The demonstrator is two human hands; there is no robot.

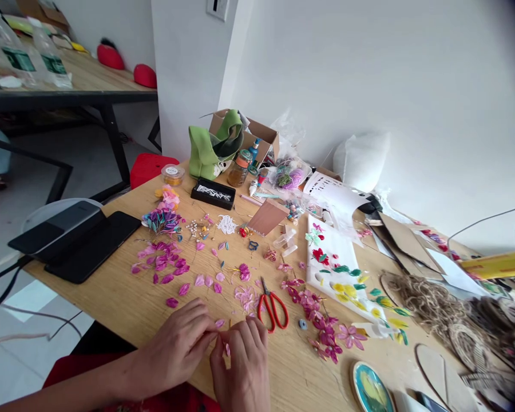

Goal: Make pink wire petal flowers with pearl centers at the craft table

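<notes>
Near the table's front edge, my left hand (175, 349) and my right hand (241, 360) meet, fingertips pinched together. Between them is a small pink petal (227, 349) on what looks like a thin stem; the fingers hide part of it. Just beyond my right hand lie red-handled scissors (273, 309), blades pointing away. Loose magenta petals (165, 260) are spread beyond my left hand, with paler pink petals (209, 280) nearer the middle. Right of the scissors lies a branch of magenta flowers (321, 320).
A black phone (96, 246) lies at the left edge. Farther back are a black tray (213, 193), a glass jar (239, 169) and a green bag (214, 149). A white board with yellow flowers (330, 257), twine (433, 303) and a round painted piece (371, 389) occupy the right.
</notes>
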